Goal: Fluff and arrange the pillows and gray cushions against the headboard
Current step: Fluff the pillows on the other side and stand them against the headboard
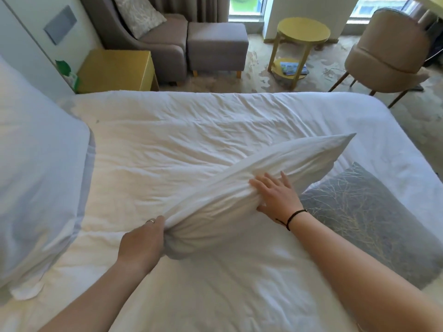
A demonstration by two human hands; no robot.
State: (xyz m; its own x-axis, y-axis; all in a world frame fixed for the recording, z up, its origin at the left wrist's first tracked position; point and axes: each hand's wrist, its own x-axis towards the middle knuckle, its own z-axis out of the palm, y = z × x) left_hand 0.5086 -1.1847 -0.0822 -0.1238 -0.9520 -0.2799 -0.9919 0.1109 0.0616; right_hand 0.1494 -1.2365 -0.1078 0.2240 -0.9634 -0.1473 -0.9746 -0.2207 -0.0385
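Left hand (141,243) grip bunches white pillow (251,188) end, frame centre | right hand (275,192) flat, fingers spread on it | gray cushion (366,219) lower right | no legible writing

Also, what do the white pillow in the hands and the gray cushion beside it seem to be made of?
White pillow: apparently matte woven cotton over soft filling; it wrinkles and bunches where the left hand grips it. Gray cushion: seemingly thicker woven fabric, matte, with a pale branch-like pattern, printed or stitched, I cannot tell.
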